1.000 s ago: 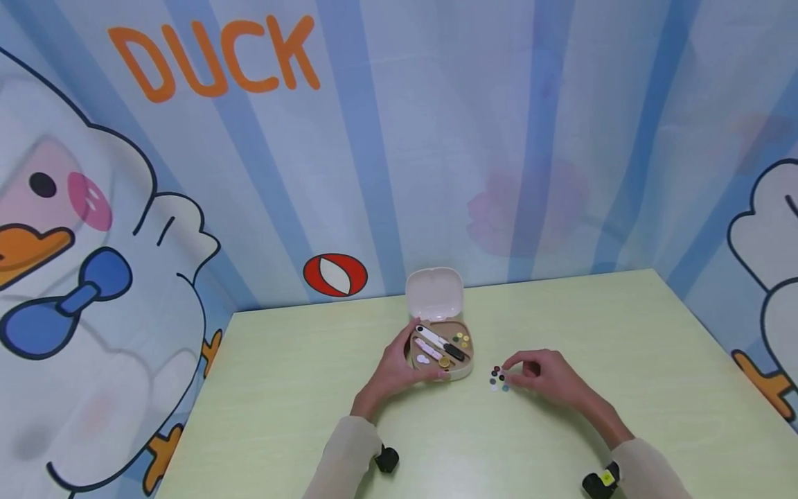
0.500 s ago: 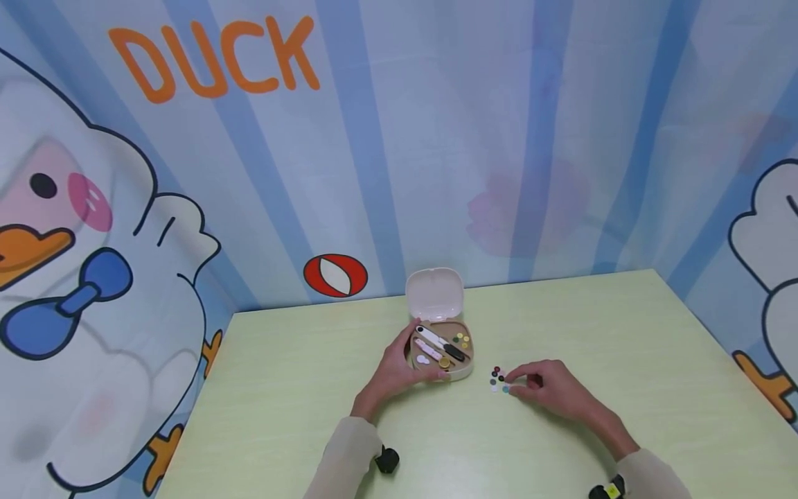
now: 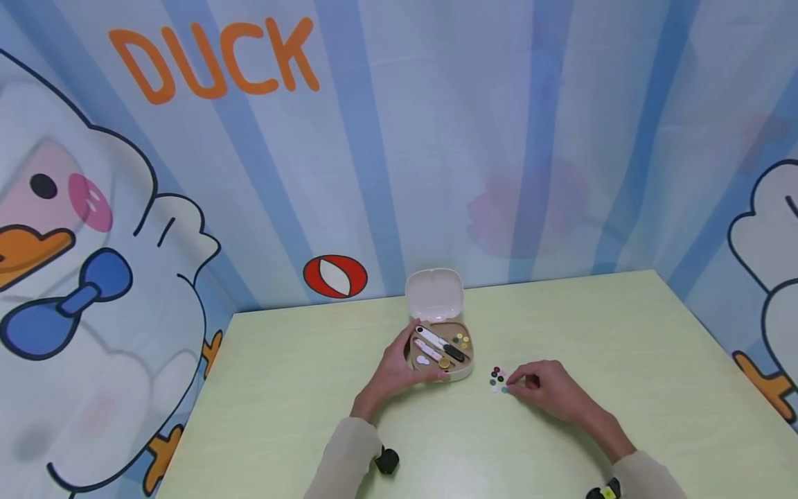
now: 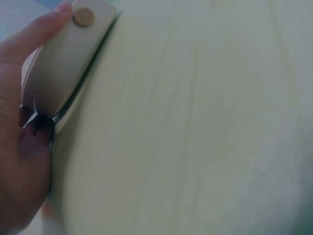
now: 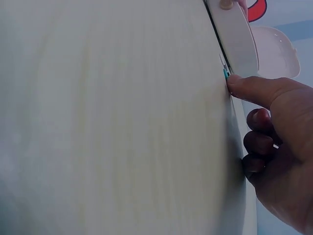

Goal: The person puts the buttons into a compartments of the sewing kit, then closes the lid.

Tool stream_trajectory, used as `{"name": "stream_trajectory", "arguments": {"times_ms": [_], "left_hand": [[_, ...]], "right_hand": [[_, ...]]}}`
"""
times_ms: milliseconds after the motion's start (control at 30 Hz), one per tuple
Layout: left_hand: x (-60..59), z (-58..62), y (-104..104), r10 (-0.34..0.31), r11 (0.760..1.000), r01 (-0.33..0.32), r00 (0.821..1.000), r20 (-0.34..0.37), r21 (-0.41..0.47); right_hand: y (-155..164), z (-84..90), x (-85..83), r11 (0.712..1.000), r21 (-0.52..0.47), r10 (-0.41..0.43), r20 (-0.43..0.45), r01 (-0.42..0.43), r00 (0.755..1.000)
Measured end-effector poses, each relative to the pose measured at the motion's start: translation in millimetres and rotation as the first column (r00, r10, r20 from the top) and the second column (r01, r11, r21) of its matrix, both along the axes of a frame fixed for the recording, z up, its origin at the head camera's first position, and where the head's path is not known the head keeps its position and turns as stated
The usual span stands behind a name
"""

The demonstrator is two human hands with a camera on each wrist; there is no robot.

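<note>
My left hand (image 3: 399,365) holds the side of a cream sewing box (image 3: 461,375), thumb along its front beside a round tan catch (image 4: 83,17). The open box contains a black-and-white seam-ripper-like tool (image 3: 440,343), a pink slim tool (image 3: 428,349), a gold disc (image 3: 444,362), white discs (image 3: 422,360) and several yellow and green buttons (image 3: 462,338). On my right hand (image 3: 551,390), thumb and forefinger are close together at a blue button (image 3: 504,390). In the right wrist view the thumb touches its edge and the forefinger is hidden, so a pinch cannot be confirmed.
Several small buttons (image 3: 497,378), dark red, black, pink, grey and white, lie loose right of the box. The box's raised lid (image 3: 434,294) stands near the table's back edge. A fabric backdrop (image 3: 436,138) with duck pictures rises behind the pale table (image 3: 299,402).
My right hand has shifted slightly down and right, from the upper buttons to the blue one. Its thumb and forefinger have drawn closer together. My left hand and the box have stayed put.
</note>
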State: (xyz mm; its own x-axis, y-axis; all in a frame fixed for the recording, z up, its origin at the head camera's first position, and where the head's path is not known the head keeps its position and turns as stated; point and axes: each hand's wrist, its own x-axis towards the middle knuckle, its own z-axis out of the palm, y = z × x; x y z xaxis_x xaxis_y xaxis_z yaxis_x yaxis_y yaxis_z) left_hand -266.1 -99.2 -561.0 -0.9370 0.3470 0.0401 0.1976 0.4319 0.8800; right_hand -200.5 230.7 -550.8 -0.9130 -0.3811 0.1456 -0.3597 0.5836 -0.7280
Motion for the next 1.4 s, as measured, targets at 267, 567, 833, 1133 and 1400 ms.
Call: {"name": "stream_trajectory", "arguments": {"times_ms": [267, 567, 833, 1133, 1400], "left_hand": [[-0.7, -0.7, -0.6, 0.001, 1.000, -0.001, 1.000, -0.001, -0.005], [0.8, 0.4, 0.8, 0.006, 1.000, -0.005, 1.000, 0.011, -0.005], [0.3, 1.8, -0.1, 0.009, 1.000, -0.009, 1.000, 0.013, -0.008], [-1.0, 0.8, -1.4, 0.002, 1.000, -0.002, 1.000, 0.010, -0.007], [-1.3, -1.7, -1.1, -0.007, 1.000, 0.007, 1.000, 0.005, -0.003]], "right_hand": [[-2.5, 2.3, -0.5, 0.999, 0.036, -0.018, -0.010, 0.019, 1.000], [-7.8, 0.6, -4.2, 0.995, 0.072, -0.063, -0.052, 0.067, 0.997], [-9.7, 11.3, -8.6, 0.996, 0.048, -0.072, -0.001, 0.072, 0.997], [-18.6, 22.9, -28.3, 0.995, 0.007, -0.103, 0.014, 0.103, 0.995], [-35.9, 28.9, -46.4, 0.994, -0.028, -0.102, 0.023, 0.102, 0.995]]}}
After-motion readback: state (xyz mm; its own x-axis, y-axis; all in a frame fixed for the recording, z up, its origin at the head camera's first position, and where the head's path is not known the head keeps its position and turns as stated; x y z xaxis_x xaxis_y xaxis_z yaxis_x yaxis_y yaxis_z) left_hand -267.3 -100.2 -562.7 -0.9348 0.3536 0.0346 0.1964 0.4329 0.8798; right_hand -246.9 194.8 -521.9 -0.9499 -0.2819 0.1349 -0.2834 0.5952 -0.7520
